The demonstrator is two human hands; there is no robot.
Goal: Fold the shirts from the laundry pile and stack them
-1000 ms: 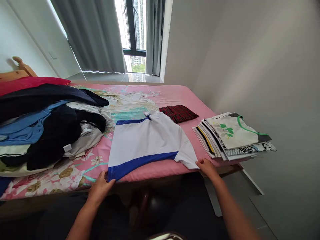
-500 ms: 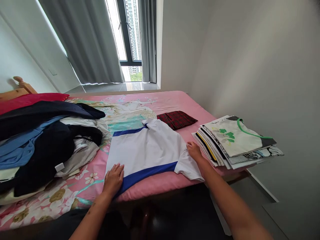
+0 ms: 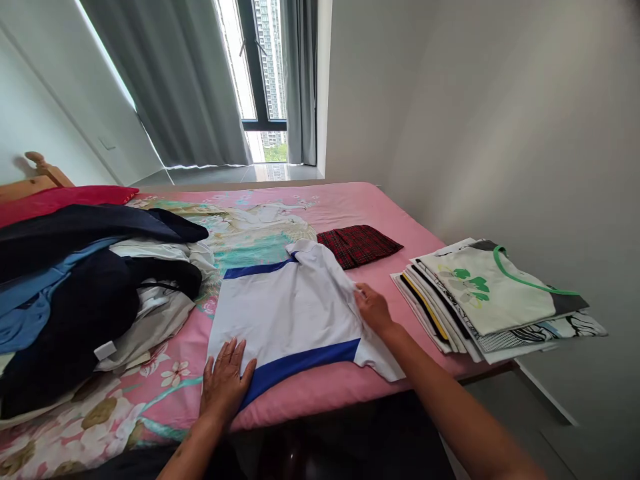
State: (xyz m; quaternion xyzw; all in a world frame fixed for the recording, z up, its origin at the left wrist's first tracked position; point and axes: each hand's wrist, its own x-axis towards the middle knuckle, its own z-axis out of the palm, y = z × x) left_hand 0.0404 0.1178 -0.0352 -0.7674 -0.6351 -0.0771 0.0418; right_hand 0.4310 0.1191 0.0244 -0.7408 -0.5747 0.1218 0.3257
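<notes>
A white shirt [image 3: 285, 307] with blue side panels lies spread on the pink bed, its near sleeve close to the bed's front edge. My left hand [image 3: 227, 380] rests flat on the lower left corner of the shirt, fingers spread. At the shirt's right side, near the collar and shoulder, my right hand [image 3: 371, 307] touches the fabric with its fingers drawn together; whether cloth is pinched between them is hard to see. A folded red plaid garment [image 3: 360, 245] lies just beyond the shirt.
To the right stands a stack of folded shirts [image 3: 505, 290], the top one white with a green print. A loose heap of dark, blue and white clothes [image 3: 75, 300] covers the left of the bed [image 3: 350, 200]. A red pillow [image 3: 75, 195] lies behind the heap.
My right hand has slid a little left and inward along the shirt's right edge. The left hand has flattened and spread its fingers on the lower corner. The view has shifted slightly.
</notes>
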